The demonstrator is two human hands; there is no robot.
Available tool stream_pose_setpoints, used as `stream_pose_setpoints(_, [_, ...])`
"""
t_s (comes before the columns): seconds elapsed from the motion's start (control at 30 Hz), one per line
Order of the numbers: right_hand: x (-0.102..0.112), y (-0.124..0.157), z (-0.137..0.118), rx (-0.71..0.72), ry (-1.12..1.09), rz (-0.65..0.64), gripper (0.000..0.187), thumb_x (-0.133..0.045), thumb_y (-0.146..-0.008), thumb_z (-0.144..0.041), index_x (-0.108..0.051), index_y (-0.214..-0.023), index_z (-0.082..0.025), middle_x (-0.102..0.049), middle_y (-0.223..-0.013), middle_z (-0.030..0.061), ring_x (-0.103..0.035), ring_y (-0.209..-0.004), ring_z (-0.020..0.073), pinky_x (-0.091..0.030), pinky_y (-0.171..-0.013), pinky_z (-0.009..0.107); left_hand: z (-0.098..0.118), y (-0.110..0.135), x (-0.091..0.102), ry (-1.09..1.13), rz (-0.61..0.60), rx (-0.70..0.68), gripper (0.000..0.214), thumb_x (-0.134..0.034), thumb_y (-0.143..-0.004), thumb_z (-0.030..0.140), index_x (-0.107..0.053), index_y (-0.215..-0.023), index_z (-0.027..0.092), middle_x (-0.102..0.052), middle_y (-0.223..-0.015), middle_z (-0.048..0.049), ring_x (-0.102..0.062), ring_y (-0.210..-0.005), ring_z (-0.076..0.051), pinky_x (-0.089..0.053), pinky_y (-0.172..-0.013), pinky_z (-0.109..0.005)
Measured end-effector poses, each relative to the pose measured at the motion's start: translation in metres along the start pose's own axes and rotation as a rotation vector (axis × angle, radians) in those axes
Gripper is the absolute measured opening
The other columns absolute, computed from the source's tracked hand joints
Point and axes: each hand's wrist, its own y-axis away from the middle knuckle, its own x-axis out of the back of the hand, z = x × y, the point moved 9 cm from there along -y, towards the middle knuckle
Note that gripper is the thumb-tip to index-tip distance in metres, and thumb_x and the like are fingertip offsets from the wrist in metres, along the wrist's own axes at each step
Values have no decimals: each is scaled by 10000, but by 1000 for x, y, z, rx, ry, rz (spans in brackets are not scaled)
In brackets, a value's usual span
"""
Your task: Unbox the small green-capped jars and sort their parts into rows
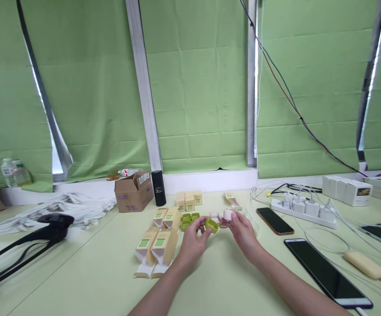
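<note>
Bright, diffuse light; stretched edges

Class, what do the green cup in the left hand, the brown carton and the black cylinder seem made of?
Green cup in the left hand: probably smooth plastic, judging by its even colour and thin, moulded-looking wall.
Brown carton: matte cardboard, shown by its raised flaps and printed sides.
Black cylinder: dark, low-sheen finish; perhaps coated metal or plastic, the look leaves it open.

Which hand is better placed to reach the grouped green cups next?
Probably the left hand: it is nearer the grouped green cups, though it holds another cup. The right hand is farther away, holding a white piece.
</note>
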Motion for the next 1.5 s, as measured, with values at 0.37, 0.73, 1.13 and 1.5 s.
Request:
stream_pose_setpoints(0.37, [-12, 6, -6, -188, -236, -98, 473, -881, -705, -550, -690, -978, -214, -770, -1005, 80, -727, -925, 263, -535, -794, 385, -5, -4, 17, 70, 147, -25, 495, -676, -881, 460, -647, -1286, 179, -722, -1191, -131, -673, -1053, -261, -520, -943, -403])
stream_pose_setpoints(0.73, [-14, 7, -27, 2, 94, -115, 477, -902, -673, -408, -697, -1069, -236, -731, -931, 31, -653, -873, 212, -531, -837, 376, -3, -4, 18, 33, 158, -32, 494, -657, -892, 476, -646, -1283, 175, -726, -1154, -122, -669, -1014, -250, -522, -919, -399])
stream_pose_setpoints(1.13, [-11, 9, -56, 440, 1158, -107, 432, -576, -766, -101, -612, -1169, -252, -688, -1094, 49, -623, -991, 251, -452, -833, 375, -5, -3, 19, 30, 177, -16, 485, -660, -895, 474, -650, -1284, 184, -726, -1139, -111, -661, -1006, -239, -518, -914, -381])
stream_pose_setpoints(1.5, [-23, 10, -21, 497, 1672, -351, 317, -569, -765, 31, -674, -930, -219, -730, -969, 41, -598, -964, 230, -330, -819, 326, 1, -1, 19, -17, 174, -32, 467, -641, -908, 451, -647, -1282, 171, -726, -1106, -107, -649, -935, -221, -514, -883, -367])
